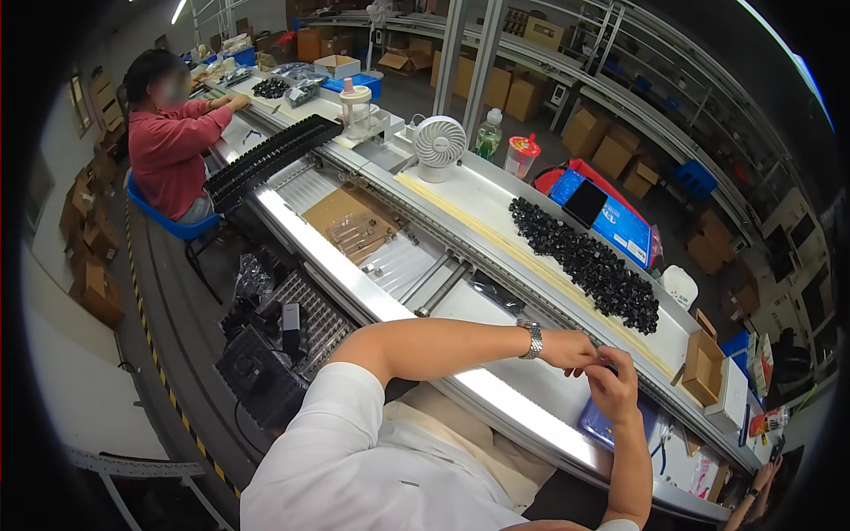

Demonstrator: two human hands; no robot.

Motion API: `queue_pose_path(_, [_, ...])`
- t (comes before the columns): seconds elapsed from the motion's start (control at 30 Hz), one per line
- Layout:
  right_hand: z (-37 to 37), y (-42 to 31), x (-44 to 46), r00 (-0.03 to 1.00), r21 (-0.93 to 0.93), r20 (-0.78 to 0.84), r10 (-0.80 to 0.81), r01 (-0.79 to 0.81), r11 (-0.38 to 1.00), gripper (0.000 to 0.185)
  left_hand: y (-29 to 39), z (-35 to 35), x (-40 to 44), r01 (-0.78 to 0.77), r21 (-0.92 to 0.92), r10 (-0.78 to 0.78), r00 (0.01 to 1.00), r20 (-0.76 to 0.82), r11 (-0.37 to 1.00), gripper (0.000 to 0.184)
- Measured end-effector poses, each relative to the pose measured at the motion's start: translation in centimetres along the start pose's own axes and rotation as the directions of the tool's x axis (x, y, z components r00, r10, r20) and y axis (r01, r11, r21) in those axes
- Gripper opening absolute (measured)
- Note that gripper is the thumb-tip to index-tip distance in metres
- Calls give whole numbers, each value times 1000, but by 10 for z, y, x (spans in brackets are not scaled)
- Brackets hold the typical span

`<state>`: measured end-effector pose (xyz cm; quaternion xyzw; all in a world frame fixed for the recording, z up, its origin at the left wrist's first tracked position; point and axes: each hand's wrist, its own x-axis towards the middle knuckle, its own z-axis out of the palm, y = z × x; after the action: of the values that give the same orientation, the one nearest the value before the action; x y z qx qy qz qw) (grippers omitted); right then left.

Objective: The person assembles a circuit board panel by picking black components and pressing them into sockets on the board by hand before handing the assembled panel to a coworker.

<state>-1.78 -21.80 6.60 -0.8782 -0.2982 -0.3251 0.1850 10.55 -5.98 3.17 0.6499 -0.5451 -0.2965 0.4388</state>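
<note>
My left hand point(569, 350), with a metal watch point(531, 339) on its wrist, meets my right hand point(613, 382) above the white work surface beside the conveyor rail. The fingers of both hands are closed together at the tips around something small and dark, too small to make out. Just beyond them lies a long heap of small black parts point(584, 265) on the white shelf. A blue tray point(602, 423) is below my right hand, partly hidden by the forearm.
A white fan point(438, 149), a green bottle point(488, 134), a red-lidded cup point(522, 155) and a phone point(585, 203) stand or lie along the far shelf. An open cardboard box point(702, 368) is at the right. A co-worker in red point(173, 146) sits at the far left.
</note>
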Motion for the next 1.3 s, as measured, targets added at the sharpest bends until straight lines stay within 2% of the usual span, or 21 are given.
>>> queue_pose_path(0.23, [0, 4, -4, 999, -7, 31, 39, -39, 999, 23, -2, 0, 1, 11, -35, -12, 1000, -25, 999, 35])
queue_pose_path(0.43, [1, 2, 0, 1000, 45, -17, 26, -26, 999, 23, -4, 1, 0, 24, -50, -26, 998, -48, 998, 36])
queue_pose_path(0.57, [0, 5, -4, 999, 13, 31, 10, -11, 1000, 23, -11, 2, 5, -13, -14, 13, 1000, -1, 1000, 37])
queue_pose_path(0.63, [-3, 6, 0, 997, 19, 73, -37, 36, 999, 24, -7, 0, 3, 10, -42, -10, 1000, 5, 999, 37])
queue_pose_path(0.67, [-4, 4, 0, 996, 28, 92, -19, 16, 999, 24, -3, -2, 1, 71, -64, -70, 997, 18, 995, 36])
queue_pose_path(0.73, [-5, 6, 0, 997, 30, 74, -13, 11, 999, 24, -9, 2, 1, 30, -72, -33, 999, -35, 997, 34])
queue_pose_path(0.77, [-7, 5, 2, 999, 6, 52, -18, 18, 1000, 23, -10, 1, 2, 79, -24, -79, 997, 18, 997, 33])
queue_pose_path(0.8, [-9, 4, 3, 999, 55, 46, -5, 2, 998, 26, 7, -5, -3, 120, -11, -120, 992, 25, 993, 31])
queue_pose_path(0.87, [-9, 10, -3, 999, 92, 51, -14, 9, 996, 28, 0, -1, -3, 133, -65, -133, 991, 16, 989, 32])
queue_pose_path(0.9, [-12, 8, 3, 998, 275, 47, 31, -43, 960, 28, -9, -1, 0, 146, -69, -144, 989, 36, 987, 34])
queue_pose_path(0.97, [-10, 13, -1, 998, 180, -33, -49, 55, 982, 25, 4, -3, -1, 135, -63, -135, 991, 15, 989, 35])
queue_pose_path(1.03, [-1, 18, -8, 999, 224, -36, -39, 46, 974, 25, 12, 0, -5, 137, -138, -144, 989, -36, 981, 30])
queue_pose_path(1.07, [-4, 19, -7, 997, 231, -55, -47, 59, 971, 25, 10, -1, -3, 153, -153, -156, 988, -7, 976, 27])
queue_pose_path(1.13, [-6, 15, -10, 994, 332, 74, 82, -102, 938, 22, 2, -1, -3, 138, -147, -140, 990, -5, 980, 27])
queue_pose_path(1.17, [-4, 16, -11, 991, 289, 54, 119, -129, 949, 22, -3, -1, -1, 132, -124, -133, 991, 3, 983, 28])
queue_pose_path(1.27, [0, 21, -17, 985, 431, 81, 151, -171, 886, 16, -3, 1, 0, 126, -97, -124, 992, 25, 987, 28])
queue_pose_path(1.3, [0, 23, -17, 995, 364, 30, 95, -100, 926, 15, -5, 1, 2, 108, -115, -107, 994, 18, 987, 28])
